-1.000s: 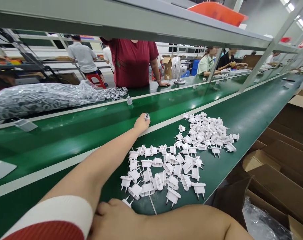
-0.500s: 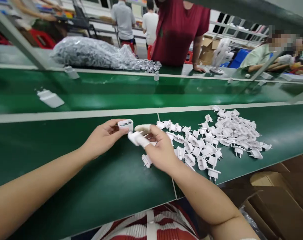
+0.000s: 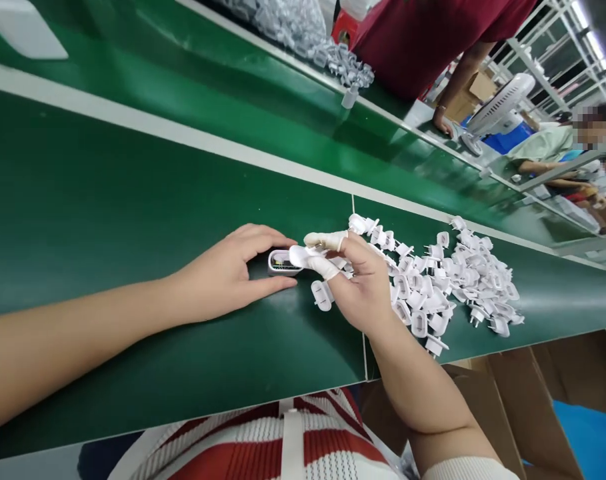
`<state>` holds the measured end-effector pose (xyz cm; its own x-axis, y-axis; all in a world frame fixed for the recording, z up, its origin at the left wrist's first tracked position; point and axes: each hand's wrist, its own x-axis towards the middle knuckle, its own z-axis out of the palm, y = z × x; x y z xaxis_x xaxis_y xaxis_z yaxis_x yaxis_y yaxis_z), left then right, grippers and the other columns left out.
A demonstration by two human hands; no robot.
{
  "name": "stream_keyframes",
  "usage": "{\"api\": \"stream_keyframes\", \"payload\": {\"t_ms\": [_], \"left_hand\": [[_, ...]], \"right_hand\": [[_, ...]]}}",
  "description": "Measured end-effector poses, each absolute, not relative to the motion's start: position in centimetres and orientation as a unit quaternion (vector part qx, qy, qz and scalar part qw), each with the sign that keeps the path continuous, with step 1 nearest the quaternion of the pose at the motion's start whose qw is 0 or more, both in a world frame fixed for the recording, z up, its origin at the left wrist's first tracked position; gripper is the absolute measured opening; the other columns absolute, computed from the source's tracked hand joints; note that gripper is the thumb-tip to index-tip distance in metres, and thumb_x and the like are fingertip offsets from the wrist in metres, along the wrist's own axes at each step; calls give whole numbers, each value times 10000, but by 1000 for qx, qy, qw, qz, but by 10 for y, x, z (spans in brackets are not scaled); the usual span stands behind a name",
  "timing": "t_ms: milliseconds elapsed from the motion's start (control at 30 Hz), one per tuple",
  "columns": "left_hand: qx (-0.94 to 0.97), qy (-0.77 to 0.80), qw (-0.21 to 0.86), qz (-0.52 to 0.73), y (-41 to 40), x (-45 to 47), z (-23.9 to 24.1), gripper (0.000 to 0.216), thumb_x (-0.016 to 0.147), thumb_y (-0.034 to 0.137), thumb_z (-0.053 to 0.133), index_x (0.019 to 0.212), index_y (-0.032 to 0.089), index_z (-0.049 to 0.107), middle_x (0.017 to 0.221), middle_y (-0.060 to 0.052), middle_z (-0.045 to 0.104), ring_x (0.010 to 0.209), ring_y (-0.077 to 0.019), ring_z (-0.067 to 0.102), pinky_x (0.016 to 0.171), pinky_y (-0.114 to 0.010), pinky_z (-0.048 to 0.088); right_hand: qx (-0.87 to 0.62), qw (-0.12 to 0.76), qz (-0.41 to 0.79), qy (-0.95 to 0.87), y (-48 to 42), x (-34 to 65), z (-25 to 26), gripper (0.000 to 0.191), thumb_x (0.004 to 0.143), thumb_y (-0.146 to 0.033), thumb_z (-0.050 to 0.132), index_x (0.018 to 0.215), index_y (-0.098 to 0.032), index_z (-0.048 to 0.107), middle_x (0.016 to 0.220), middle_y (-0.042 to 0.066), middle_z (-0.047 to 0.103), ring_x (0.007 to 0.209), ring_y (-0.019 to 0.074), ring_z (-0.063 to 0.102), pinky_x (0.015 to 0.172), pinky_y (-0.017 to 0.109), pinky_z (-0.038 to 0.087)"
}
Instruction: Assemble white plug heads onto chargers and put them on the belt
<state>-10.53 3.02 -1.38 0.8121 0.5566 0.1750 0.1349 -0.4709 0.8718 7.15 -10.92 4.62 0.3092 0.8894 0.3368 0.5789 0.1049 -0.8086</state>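
A white charger housing [image 3: 277,270] stands open end up on the green bench, circuit parts showing inside. My left hand [image 3: 233,270] holds it, thumb on the near side and fingers on the far side. In my right hand [image 3: 355,273], with pale covers on its thumb and fingertip, is a white plug cap [image 3: 299,256], pinched by its pins. The cap covers the right part of the housing's opening, tilted; whether they touch, I cannot tell. A single loose cap [image 3: 322,295] lies just below my right fingers. Beyond that hand spread many similar caps [image 3: 423,287].
A heap of plug caps [image 3: 483,273] lies further right. A pale strip [image 3: 207,141] separates the bench from a green conveyor belt [image 3: 263,113]. Across it are a bag of small parts [image 3: 303,27], a person in a dark red shirt [image 3: 423,40] and a fan [image 3: 505,107]. Cardboard boxes [image 3: 513,400] stand lower right.
The camera view has tilted and turned. My left hand has lowered the housing to the bench, and my right hand has brought the plug cap over its opening.
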Motion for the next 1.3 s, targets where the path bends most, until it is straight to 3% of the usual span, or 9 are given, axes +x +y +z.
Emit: {"api": "stream_keyframes", "payload": {"t_ms": [167, 333, 533, 633, 733, 933, 1133, 1300], "left_hand": [[820, 189, 483, 241, 32, -101, -17, 332, 866, 592, 711, 1050, 347, 840, 1126, -30, 793, 1172, -348, 666, 1152, -488, 484], [839, 180, 464, 219, 33, -103, -10, 322, 907, 536, 684, 1085, 306, 822, 1153, -32, 791, 1200, -319, 651, 1151, -463, 472], [847, 171, 456, 214, 34, -105, -8, 333, 922, 515, 694, 1123, 270, 798, 1178, -45, 786, 1186, -305, 659, 1082, -432, 496], [849, 156, 456, 218, 34, -105, -11, 312, 921, 495, 699, 1123, 281, 803, 1176, -42, 791, 1183, -306, 661, 1076, -434, 492], [855, 132, 456, 207, 33, -105, -13, 296, 923, 489, 712, 1139, 310, 809, 1186, -26, 791, 1194, -302, 661, 1099, -447, 476], [851, 144, 464, 201, 34, -106, -14, 405, 877, 552, 762, 1196, 303, 797, 1194, -33, 778, 1208, -309, 654, 1111, -465, 476], [847, 146, 476, 188, 35, -105, -12, 337, 874, 544, 750, 1104, 308, 823, 1176, -29, 789, 1216, -304, 645, 1086, -439, 482], [852, 139, 472, 179, 36, -104, -11, 303, 884, 545, 704, 1047, 318, 821, 1148, -6, 791, 1214, -291, 641, 1088, -431, 466]], "right_hand": [[-645, 397, 52, -651, -106, 65, 42, 212, 1017, -231, 691, 1210, -258, 774, 1083, 52, 797, 975, 205, 737, 898, 380, 610], [-611, 381, 3, -694, -100, 61, 37, 180, 1006, -188, 697, 1151, -264, 771, 1022, 52, 787, 894, 206, 703, 823, 379, 587], [-604, 576, 274, -479, -99, 68, 37, 205, 972, -382, 756, 1151, -297, 705, 1148, 23, 767, 748, 139, 709, 724, 325, 644], [-567, 608, 378, -408, -98, 72, 37, 371, 834, -496, 885, 1075, -282, 701, 1105, 23, 771, 819, 165, 744, 803, 353, 672], [-567, 602, 393, -401, -97, 72, 36, 408, 784, -480, 925, 1054, -274, 700, 1061, 32, 778, 957, 210, 767, 888, 390, 674], [-604, 556, 266, -504, -102, 70, 39, 506, 855, -378, 876, 1297, -290, 647, 1257, 73, 752, 1041, 215, 747, 937, 410, 656], [-621, 488, 144, -597, -115, 72, 49, 270, 895, -220, 837, 1143, -283, 750, 1084, 35, 783, 976, 224, 752, 895, 422, 641], [-598, 361, 19, -715, -112, 62, 53, 308, 968, -138, 698, 1239, -280, 731, 1051, 54, 766, 928, 225, 711, 815, 407, 608]]}}
